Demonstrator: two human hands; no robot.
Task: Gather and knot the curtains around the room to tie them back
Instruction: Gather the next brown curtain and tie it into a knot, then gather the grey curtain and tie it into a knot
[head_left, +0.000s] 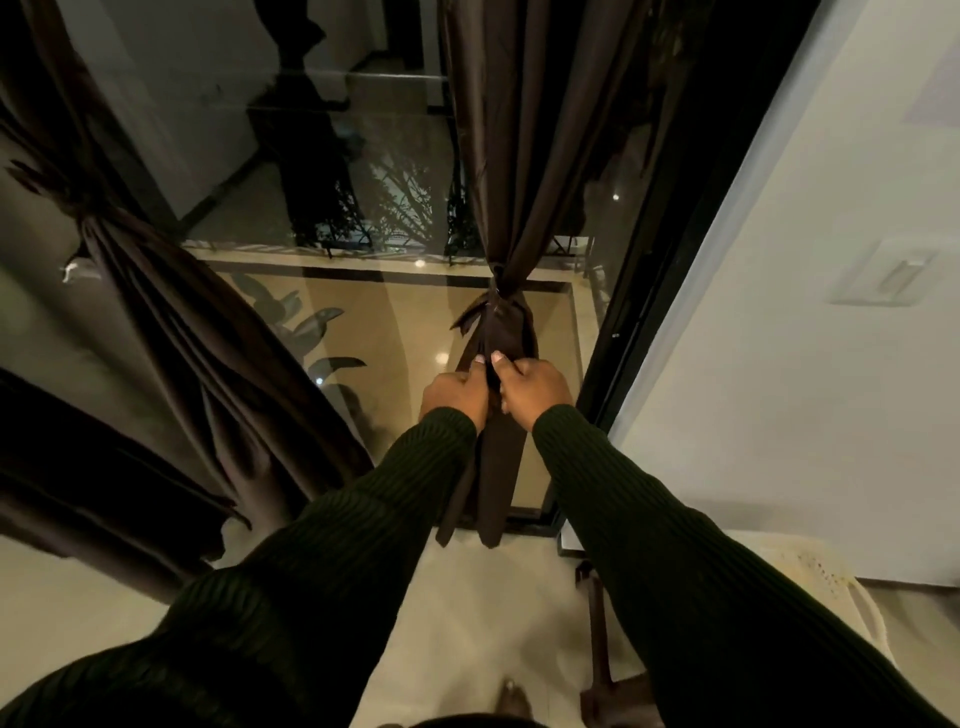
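Observation:
A dark brown curtain (524, 156) hangs in front of the glass door and is cinched into a knot (501, 301) at mid height. Its tail (496, 467) drops below the knot to the floor. My left hand (457, 392) and my right hand (535, 384) sit side by side just under the knot, both gripping the gathered fabric, thumbs on top. A second brown curtain (171, 312) at the left is gathered and tied too, at its own knot (85, 208).
The glass door (332, 208) shows a dark balcony with a railing and plants. A black door frame (670, 270) borders a white wall (805, 338) with a switch plate (888, 273). A white basket (826, 577) and a dark wooden piece (597, 639) stand at the lower right.

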